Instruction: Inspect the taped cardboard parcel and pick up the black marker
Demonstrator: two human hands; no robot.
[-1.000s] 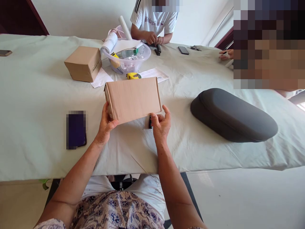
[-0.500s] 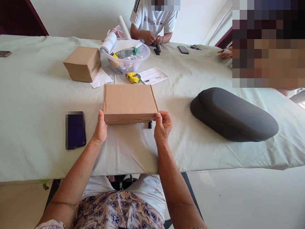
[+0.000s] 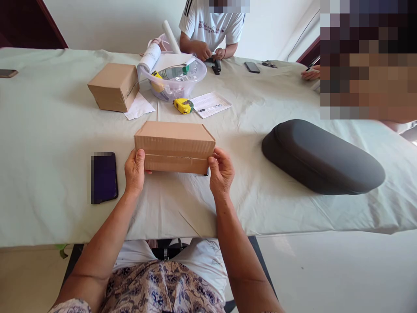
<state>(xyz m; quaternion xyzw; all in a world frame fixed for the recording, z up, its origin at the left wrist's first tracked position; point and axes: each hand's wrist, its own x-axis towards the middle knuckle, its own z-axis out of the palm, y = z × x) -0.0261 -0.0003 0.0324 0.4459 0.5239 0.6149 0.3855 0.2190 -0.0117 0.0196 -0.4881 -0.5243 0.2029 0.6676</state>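
A brown cardboard box (image 3: 176, 148) is held between my two hands over the cloth-covered table, its near side tilted up toward me so the seam across it shows. My left hand (image 3: 135, 170) grips the left end, thumb on the near face and fingers partly hidden beneath. At the right end, my right hand (image 3: 222, 170) has its thumb on the near corner and its fingers curled behind. Just under the box's lower right edge, a small dark object (image 3: 206, 172) is mostly covered. To the left of my left hand lies a dark phone (image 3: 104, 178).
A second cardboard box (image 3: 112, 87) stands beside a plastic basin (image 3: 172, 89) of mixed items. A yellow tape measure (image 3: 183, 106) and a paper with a pen (image 3: 213, 104) lie before it. A dark oblong case (image 3: 322, 156) sits right. Two people are across the table.
The box has tipped so that its near side now faces me more and its top shows less. My left hand has moved slightly left and its thumb now lies on the near face.
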